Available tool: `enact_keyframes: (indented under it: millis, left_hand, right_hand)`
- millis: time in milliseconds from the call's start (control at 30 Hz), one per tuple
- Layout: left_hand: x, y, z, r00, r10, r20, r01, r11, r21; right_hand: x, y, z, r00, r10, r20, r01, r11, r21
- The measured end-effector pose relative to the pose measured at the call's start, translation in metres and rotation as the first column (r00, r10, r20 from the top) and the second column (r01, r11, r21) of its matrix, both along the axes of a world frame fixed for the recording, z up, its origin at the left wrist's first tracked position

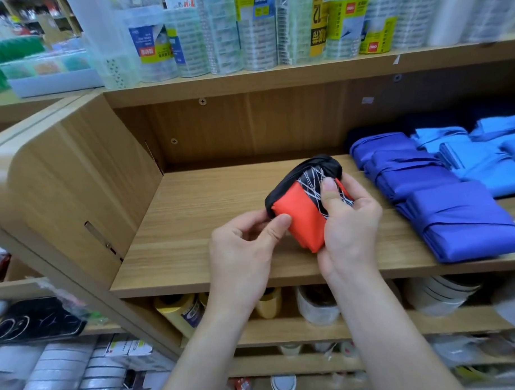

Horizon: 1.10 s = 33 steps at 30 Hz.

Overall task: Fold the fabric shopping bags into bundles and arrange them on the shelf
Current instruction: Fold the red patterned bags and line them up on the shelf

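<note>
Fingers (pixel 329 197) of left hand (pixel 242 252) and right hand (pixel 350 230) pinch orange bundle (pixel 301 215) between them.

You are in a shop. Its light wooden shelves (pixel 205 222) hold labelled clear tape rolls (pixel 256 34) and folded blue fabric bags (pixel 459 219).

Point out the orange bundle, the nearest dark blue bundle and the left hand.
orange bundle (pixel 300 218), head view, its orange face
nearest dark blue bundle (pixel 465 225), head view, its top panel
left hand (pixel 242 252), head view, its back

The wooden shelf (pixel 196 227) is carrying dark blue bundles (pixel 459 219) in a row at its right, with light blue bundles (pixel 490 171) lying just beside them.
</note>
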<state>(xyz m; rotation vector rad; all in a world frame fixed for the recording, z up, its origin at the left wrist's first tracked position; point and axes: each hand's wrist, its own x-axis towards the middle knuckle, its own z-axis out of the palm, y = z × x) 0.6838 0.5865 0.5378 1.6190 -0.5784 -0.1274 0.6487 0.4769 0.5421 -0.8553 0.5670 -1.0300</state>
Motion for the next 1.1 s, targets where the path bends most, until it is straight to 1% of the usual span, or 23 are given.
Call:
enact_keyframes:
  millis: [100, 133, 167, 200, 233, 267, 300, 333, 433, 533, 567, 600, 633, 667, 700, 733, 767, 800, 867, 933, 967, 1033, 1100]
  left_hand:
    - [0.005, 0.001, -0.004, 0.967, 0.039, 0.251, -0.049, 0.998, 0.033]
    - [0.007, 0.000, -0.003, 0.950, 0.050, 0.310, -0.061, 0.998, 0.025]
    - [0.009, -0.001, -0.003, 0.946, 0.061, 0.318, -0.062, 0.998, -0.005]
    - [0.010, -0.003, -0.001, 0.966, 0.070, 0.247, -0.057, 0.997, -0.061]
    - [0.012, -0.004, 0.002, 0.992, 0.043, 0.116, -0.028, 0.992, -0.127]
    - [0.015, -0.005, 0.004, 1.000, -0.003, -0.020, -0.001, 0.984, -0.177]
    - [0.016, -0.005, 0.006, 0.993, -0.048, -0.112, 0.024, 0.978, -0.208]
    - [0.018, -0.005, 0.007, 0.987, -0.068, -0.144, 0.037, 0.979, -0.202]
    - [0.019, -0.007, 0.008, 0.995, -0.046, -0.092, 0.031, 0.987, -0.160]
    - [0.015, -0.014, 0.003, 0.994, 0.097, 0.046, -0.091, 0.988, -0.126]
    - [0.013, -0.016, 0.001, 0.979, 0.162, 0.122, -0.148, 0.982, -0.119]
    - [0.011, -0.019, 0.000, 0.942, 0.221, 0.252, -0.199, 0.974, -0.110]
    - [0.010, -0.022, -0.003, 0.862, 0.256, 0.437, -0.244, 0.966, -0.084]
    - [0.007, -0.025, -0.007, 0.748, 0.249, 0.615, -0.278, 0.959, -0.051]
    - [0.005, -0.027, -0.013, 0.644, 0.217, 0.734, -0.288, 0.957, -0.030]
    - [0.003, -0.029, -0.018, 0.598, 0.178, 0.781, -0.278, 0.961, -0.007]
    - [0.002, -0.029, -0.021, 0.598, 0.138, 0.790, -0.247, 0.969, 0.018]
    - [0.004, -0.028, -0.023, 0.617, 0.093, 0.782, -0.203, 0.978, 0.043]
    - [0.007, -0.026, -0.022, 0.678, 0.000, 0.735, -0.117, 0.987, 0.108]
    - [0.012, -0.021, -0.016, 0.742, -0.054, 0.669, -0.082, 0.982, 0.170]
    - [0.016, -0.020, -0.013, 0.790, -0.049, 0.611, -0.072, 0.982, 0.173]
    - [0.022, -0.018, -0.003, 0.893, -0.032, 0.448, -0.032, 0.990, 0.134]
    - [0.027, -0.017, 0.007, 0.950, -0.029, 0.312, -0.012, 0.992, 0.129]
  right_hand:
    - [0.002, -0.004, 0.001, 0.998, -0.038, -0.041, 0.037, 0.999, -0.018]
    - [0.003, -0.005, 0.002, 0.998, -0.034, -0.049, 0.034, 0.999, -0.010]
    - [0.003, -0.005, 0.002, 0.998, -0.028, -0.052, 0.028, 1.000, -0.001]
    - [0.004, -0.007, 0.001, 0.998, -0.023, -0.056, 0.023, 1.000, 0.008]
    - [0.005, -0.007, 0.001, 0.998, -0.021, -0.061, 0.021, 1.000, 0.010]
    - [0.005, -0.008, 0.000, 0.997, -0.020, -0.070, 0.021, 1.000, 0.009]
    - [0.006, -0.009, -0.002, 0.996, -0.026, -0.081, 0.027, 1.000, 0.004]
    - [0.006, -0.009, -0.002, 0.995, -0.038, -0.093, 0.038, 0.999, -0.004]
    - [0.008, -0.011, -0.005, 0.988, -0.092, -0.124, 0.086, 0.995, -0.053]
    - [0.012, -0.010, -0.009, 0.969, -0.174, -0.175, 0.154, 0.980, -0.126]
    - [0.014, -0.011, -0.010, 0.960, -0.205, -0.193, 0.180, 0.974, -0.141]
    - [0.017, -0.012, -0.010, 0.952, -0.231, -0.202, 0.205, 0.969, -0.140]
    - [0.020, -0.014, -0.009, 0.946, -0.250, -0.207, 0.226, 0.965, -0.131]
    - [0.024, -0.018, -0.007, 0.942, -0.265, -0.205, 0.246, 0.963, -0.113]
    - [0.027, -0.022, -0.006, 0.940, -0.276, -0.201, 0.261, 0.960, -0.097]
    - [0.029, -0.025, -0.006, 0.939, -0.281, -0.198, 0.268, 0.959, -0.088]
    - [0.029, -0.026, -0.007, 0.936, -0.287, -0.203, 0.273, 0.957, -0.095]
    - [0.029, -0.027, -0.009, 0.932, -0.292, -0.215, 0.274, 0.955, -0.111]
    - [0.027, -0.026, -0.014, 0.934, -0.278, -0.225, 0.242, 0.954, -0.175]
    - [0.024, -0.023, -0.017, 0.951, -0.232, -0.203, 0.183, 0.955, -0.235]
    - [0.023, -0.022, -0.018, 0.961, -0.205, -0.183, 0.156, 0.955, -0.252]
    - [0.021, -0.018, -0.019, 0.986, -0.119, -0.118, 0.091, 0.971, -0.222]
    - [0.018, -0.014, -0.020, 0.998, -0.015, -0.066, 0.000, 0.978, -0.209]
